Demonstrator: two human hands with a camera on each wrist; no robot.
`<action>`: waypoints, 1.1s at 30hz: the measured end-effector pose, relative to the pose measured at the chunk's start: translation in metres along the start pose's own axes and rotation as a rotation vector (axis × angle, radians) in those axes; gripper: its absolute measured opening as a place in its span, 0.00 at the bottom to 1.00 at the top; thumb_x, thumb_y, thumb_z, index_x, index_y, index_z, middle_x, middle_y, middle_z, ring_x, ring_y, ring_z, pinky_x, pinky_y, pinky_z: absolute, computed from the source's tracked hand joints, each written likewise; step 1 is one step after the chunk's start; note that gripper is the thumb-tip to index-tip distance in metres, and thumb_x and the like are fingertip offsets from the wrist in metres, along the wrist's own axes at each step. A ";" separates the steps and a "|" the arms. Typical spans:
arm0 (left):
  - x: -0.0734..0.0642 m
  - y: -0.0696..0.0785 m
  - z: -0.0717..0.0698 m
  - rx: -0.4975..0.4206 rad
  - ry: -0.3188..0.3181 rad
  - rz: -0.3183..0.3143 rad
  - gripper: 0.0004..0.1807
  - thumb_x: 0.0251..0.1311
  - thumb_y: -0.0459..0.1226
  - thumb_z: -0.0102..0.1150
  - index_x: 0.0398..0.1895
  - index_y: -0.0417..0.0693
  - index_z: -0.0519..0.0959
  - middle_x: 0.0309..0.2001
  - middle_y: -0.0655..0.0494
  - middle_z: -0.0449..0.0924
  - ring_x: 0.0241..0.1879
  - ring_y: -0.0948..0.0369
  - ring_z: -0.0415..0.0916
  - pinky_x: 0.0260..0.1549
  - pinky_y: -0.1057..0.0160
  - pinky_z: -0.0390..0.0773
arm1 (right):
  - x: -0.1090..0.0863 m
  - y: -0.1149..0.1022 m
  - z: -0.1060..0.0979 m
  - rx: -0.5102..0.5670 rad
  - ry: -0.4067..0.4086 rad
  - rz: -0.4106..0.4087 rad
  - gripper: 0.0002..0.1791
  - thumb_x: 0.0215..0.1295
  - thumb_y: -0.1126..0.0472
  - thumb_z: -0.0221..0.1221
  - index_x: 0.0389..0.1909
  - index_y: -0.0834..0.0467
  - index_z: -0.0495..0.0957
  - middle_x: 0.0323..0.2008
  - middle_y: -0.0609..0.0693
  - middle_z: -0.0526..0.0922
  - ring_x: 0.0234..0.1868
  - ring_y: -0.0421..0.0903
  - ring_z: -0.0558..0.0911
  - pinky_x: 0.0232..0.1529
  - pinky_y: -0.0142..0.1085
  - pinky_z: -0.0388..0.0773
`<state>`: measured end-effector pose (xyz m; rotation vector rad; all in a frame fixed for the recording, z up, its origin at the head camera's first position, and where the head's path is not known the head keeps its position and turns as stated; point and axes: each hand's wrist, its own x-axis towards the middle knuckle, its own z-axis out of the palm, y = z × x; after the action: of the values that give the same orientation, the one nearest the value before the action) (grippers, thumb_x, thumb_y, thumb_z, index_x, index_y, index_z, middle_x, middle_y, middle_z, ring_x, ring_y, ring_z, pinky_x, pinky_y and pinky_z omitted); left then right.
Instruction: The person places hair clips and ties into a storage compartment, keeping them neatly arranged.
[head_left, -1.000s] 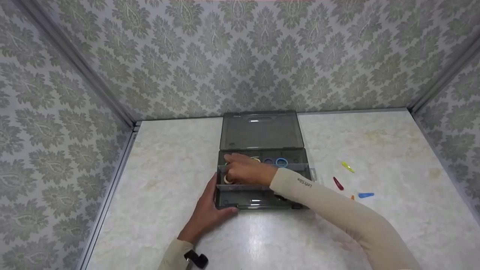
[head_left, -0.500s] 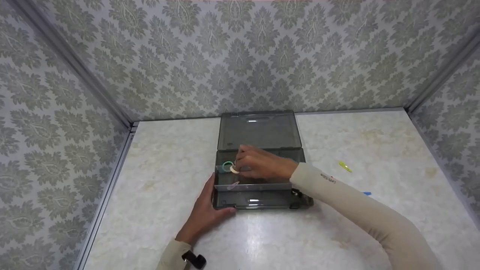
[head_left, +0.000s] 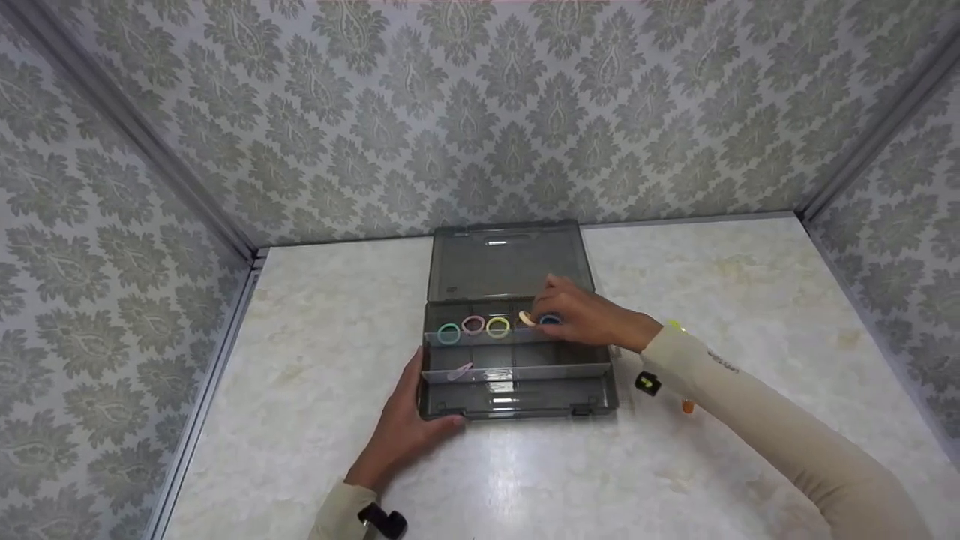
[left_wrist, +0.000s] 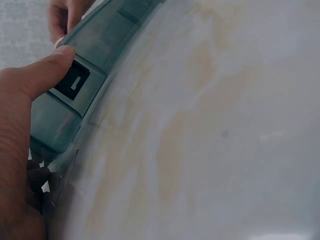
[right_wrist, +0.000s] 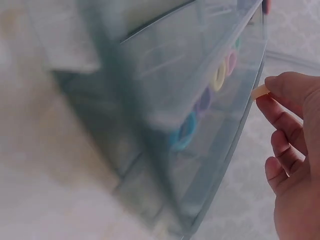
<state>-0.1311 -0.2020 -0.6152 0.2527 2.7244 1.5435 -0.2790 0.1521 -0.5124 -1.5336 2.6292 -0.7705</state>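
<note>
A smoky grey compartment box lies open on the table. My left hand holds its front left corner, thumb over the front latch in the left wrist view. My right hand pinches a peach hair tie between thumb and fingers above the back row. In that row sit a green hair tie, a pink one, a yellow hair tie, a purple hair tie and a blue hair tie. A pale pink hair clip is in the middle row's left part.
The box's lid is folded back towards the patterned wall. Right of the box, an orange hair clip and a yellow hair clip lie on the table, partly covered by the right sleeve.
My right hand has moved from the box's left side to the right along the back row, carrying the peach hair tie. The left hand keeps its hold on the corner.
</note>
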 end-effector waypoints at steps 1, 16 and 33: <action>0.000 0.000 0.000 -0.001 0.001 -0.003 0.79 0.45 0.62 0.89 0.93 0.57 0.44 0.90 0.55 0.50 0.87 0.50 0.50 0.83 0.41 0.56 | -0.005 0.003 -0.002 -0.003 0.004 0.013 0.03 0.75 0.64 0.70 0.43 0.59 0.92 0.39 0.52 0.90 0.42 0.50 0.74 0.51 0.52 0.72; 0.001 0.001 0.001 -0.006 -0.001 -0.017 0.78 0.45 0.62 0.89 0.93 0.63 0.43 0.89 0.58 0.51 0.87 0.52 0.50 0.83 0.41 0.55 | -0.052 0.028 -0.015 0.035 0.054 0.123 0.05 0.75 0.62 0.71 0.44 0.58 0.93 0.41 0.50 0.90 0.45 0.50 0.75 0.49 0.49 0.73; 0.001 0.004 0.002 -0.006 0.004 -0.023 0.79 0.44 0.64 0.89 0.93 0.64 0.43 0.89 0.61 0.51 0.87 0.53 0.51 0.83 0.40 0.56 | -0.072 0.042 -0.025 0.037 0.090 0.209 0.03 0.72 0.66 0.72 0.43 0.60 0.93 0.45 0.53 0.90 0.49 0.54 0.77 0.54 0.56 0.77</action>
<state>-0.1317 -0.1984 -0.6127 0.2183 2.7152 1.5480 -0.2816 0.2377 -0.5252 -1.2176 2.7623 -0.8838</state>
